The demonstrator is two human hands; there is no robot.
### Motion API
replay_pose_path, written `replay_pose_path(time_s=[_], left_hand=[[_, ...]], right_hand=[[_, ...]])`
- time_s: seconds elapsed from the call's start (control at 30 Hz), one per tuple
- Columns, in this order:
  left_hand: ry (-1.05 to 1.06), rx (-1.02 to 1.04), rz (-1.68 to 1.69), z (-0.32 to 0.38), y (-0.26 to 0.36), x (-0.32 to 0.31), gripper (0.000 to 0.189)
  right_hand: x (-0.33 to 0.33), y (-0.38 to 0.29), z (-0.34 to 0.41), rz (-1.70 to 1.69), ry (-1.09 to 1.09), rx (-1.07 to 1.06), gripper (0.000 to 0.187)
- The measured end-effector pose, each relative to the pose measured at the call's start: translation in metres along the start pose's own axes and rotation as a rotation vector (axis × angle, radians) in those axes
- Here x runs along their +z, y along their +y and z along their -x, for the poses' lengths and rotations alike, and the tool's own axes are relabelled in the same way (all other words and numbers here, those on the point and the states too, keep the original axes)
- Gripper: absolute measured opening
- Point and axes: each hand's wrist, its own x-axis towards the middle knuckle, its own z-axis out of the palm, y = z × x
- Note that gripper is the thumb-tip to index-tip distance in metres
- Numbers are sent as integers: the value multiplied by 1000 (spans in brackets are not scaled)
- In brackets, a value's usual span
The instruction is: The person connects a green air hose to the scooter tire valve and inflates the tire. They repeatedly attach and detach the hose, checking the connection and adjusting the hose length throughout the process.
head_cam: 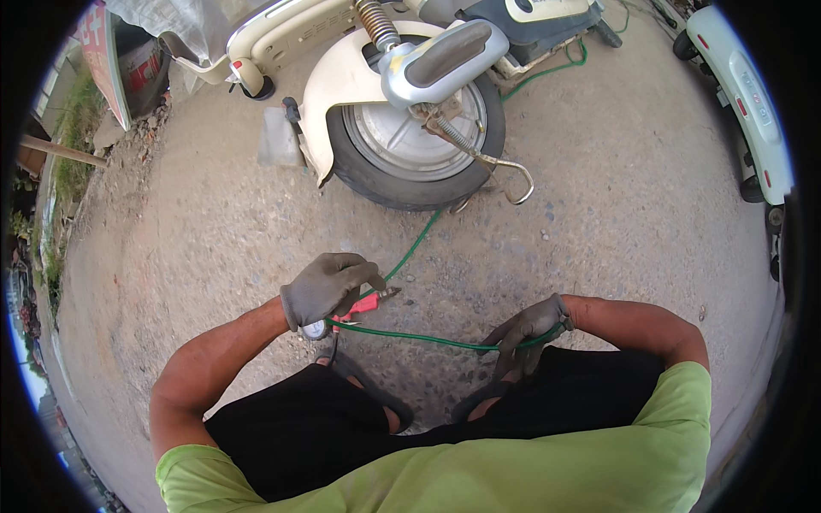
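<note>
My left hand [333,282], in a grey work glove, is held over the ground with fingers curled. Beneath it is a red tyre inflator gun [359,306] with a metal nozzle and a round pressure gauge [315,329]. A thin green air hose [410,336] passes close under these fingers. Whether they grip the hose or the gun is hidden. From there the hose sags across to my right hand [529,330], also gloved, which holds it along the fingers. Another stretch of hose runs up toward the rear wheel [417,138] of a tipped-over cream scooter.
The scooter's cream fender [317,109], spring shock absorber [378,24] and bent metal stand [523,183] face me. A white vehicle [744,102] is at the far right. Rubble and a signboard [106,61] lie at upper left. My feet are below my hands.
</note>
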Motion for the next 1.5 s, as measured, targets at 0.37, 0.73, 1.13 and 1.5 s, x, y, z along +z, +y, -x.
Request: replay_pose_path(time_s=[0.37, 0.73, 1.13, 1.5], left_hand=[[17, -50, 178, -5, -15, -3, 28], [-11, 157, 94, 6, -3, 11, 27], [-93, -231, 305, 1, 13, 13, 28], [102, 2, 207, -61, 56, -5, 32]], right_hand=[[-49, -46, 13, -217, 562, -354, 42], [-93, -95, -61, 804, 1173, 60, 54], [-127, -132, -164, 889, 1754, -147, 43], [-109, -95, -191, 126, 1570, -862, 38]])
